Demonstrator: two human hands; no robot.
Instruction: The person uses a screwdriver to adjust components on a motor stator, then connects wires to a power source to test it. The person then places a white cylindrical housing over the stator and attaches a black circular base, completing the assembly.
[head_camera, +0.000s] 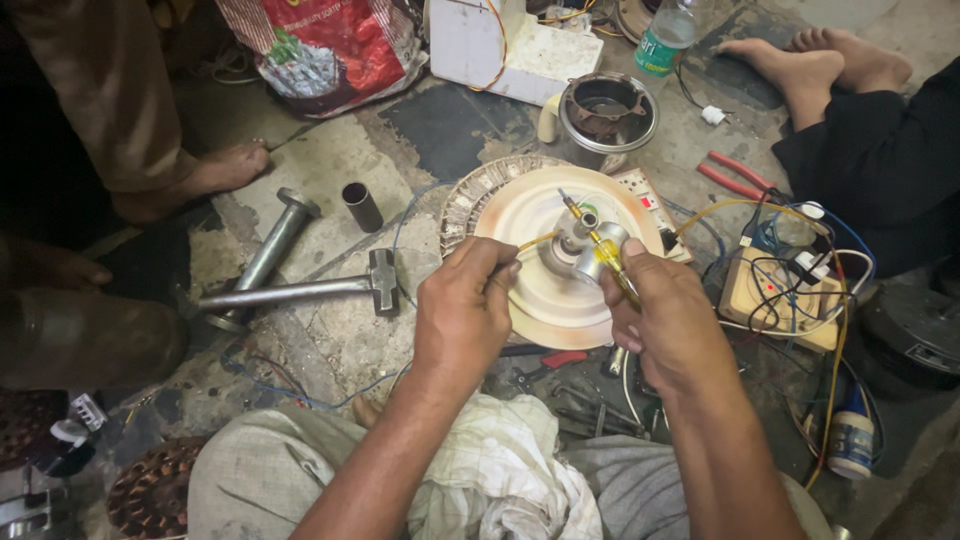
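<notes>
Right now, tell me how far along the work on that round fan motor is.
Done: the round motor housing sits on the floor, a separate metal casing set aside. In hand: the right hand works a yellow-handled screwdriver at the hub while the left hand holds a yellow wire. Left: hammer and red pliers lie unused.

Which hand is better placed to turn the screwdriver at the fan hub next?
Probably the right hand: it grips the yellow screwdriver, whose tip sits at the hub. The left hand pinches a yellow wire beside it.
</notes>
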